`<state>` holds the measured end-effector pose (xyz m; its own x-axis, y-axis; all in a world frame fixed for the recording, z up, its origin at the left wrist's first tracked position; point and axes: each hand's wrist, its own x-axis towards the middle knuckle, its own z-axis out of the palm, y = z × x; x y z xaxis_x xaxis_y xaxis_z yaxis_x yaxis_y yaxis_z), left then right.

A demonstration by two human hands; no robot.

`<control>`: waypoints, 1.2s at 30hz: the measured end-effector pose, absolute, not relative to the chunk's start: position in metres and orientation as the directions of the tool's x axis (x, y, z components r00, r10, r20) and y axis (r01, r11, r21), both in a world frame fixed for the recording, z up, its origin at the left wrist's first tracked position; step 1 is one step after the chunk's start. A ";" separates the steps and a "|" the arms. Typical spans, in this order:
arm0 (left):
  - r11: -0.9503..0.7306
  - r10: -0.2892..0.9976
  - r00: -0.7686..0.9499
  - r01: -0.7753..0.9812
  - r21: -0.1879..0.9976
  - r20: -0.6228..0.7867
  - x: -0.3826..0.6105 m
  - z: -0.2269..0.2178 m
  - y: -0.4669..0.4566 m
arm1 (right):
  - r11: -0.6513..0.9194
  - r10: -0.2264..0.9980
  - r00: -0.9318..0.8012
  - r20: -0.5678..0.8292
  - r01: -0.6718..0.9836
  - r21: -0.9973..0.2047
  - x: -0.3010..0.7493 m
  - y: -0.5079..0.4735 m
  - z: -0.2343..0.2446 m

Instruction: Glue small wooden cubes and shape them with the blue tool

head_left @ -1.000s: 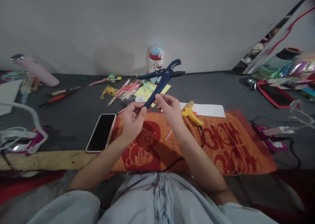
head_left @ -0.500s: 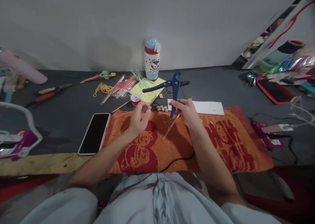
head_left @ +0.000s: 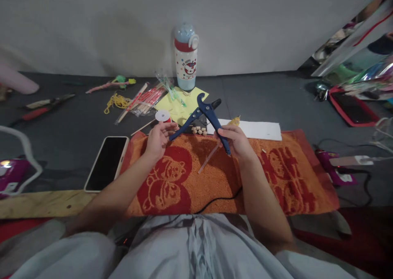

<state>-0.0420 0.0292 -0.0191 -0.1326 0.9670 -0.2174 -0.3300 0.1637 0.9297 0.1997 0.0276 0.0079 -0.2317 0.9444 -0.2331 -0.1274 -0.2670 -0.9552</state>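
In my right hand [head_left: 236, 142] is one handle of a blue pipe cutter [head_left: 210, 114], its hooked jaw pointing up and away from me. The cutter's handles are spread apart. A thin clear tube [head_left: 208, 158] slants down from under the same hand over the orange towel [head_left: 215, 185]; how it is held is hidden. My left hand [head_left: 158, 139] has its fingers apart, close to the tip of the cutter's other handle; I cannot tell whether they touch. Right behind that hand stands a spool of red thread [head_left: 163, 116]. Small wooden pieces [head_left: 199, 130] lie beyond the towel's edge.
A phone [head_left: 106, 164] lies left of the towel. A bottle [head_left: 186, 60] stands against the wall behind yellow paper [head_left: 193, 101]. Packaged sticks [head_left: 149, 101], yellow string [head_left: 118, 102] and pliers [head_left: 46, 107] lie at left. A white strip [head_left: 264, 130] and red-framed device [head_left: 353, 106] are right.
The pipe cutter has tilted in my right hand, its jaw swinging left and its free handle dropping towards my left hand. My left hand has moved left. The camera view has shifted slightly.
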 end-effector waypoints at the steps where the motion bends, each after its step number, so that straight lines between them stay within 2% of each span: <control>1: 0.172 0.967 -0.120 -0.347 0.922 -0.225 -0.042 -0.019 0.029 | -0.270 0.941 -0.246 -0.233 -0.128 -0.954 0.199 0.027 0.008; 6: 0.250 0.956 -0.068 -0.326 0.912 -0.286 -0.039 -0.012 0.025 | -0.265 0.922 -0.313 -0.226 -0.085 -0.961 0.197 0.025 0.004; 12: 0.268 0.958 -0.019 -0.307 0.913 -0.287 -0.036 -0.006 0.020 | -0.246 0.920 -0.323 -0.223 -0.033 -0.969 0.197 0.025 0.001; 17: 0.306 0.952 0.067 -0.316 0.898 -0.300 -0.037 -0.009 0.019 | -0.254 0.890 -0.401 -0.219 -0.035 -0.967 0.192 0.022 0.002; 30: 0.186 0.979 0.116 -0.168 0.968 -0.168 -0.038 -0.019 0.018 | -0.261 0.886 -0.395 -0.244 0.013 -0.965 0.173 0.016 0.004; 36: 0.111 0.984 0.149 -0.059 0.992 -0.101 -0.039 -0.021 0.019 | -0.183 0.898 -0.400 -0.184 0.040 -0.982 0.167 0.016 0.001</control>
<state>-0.0388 0.0192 -0.0209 0.1489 0.9837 -0.1008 -0.0592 0.1106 0.9921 0.1673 0.0158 0.0008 -0.4001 0.8979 -0.1836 0.0403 -0.1829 -0.9823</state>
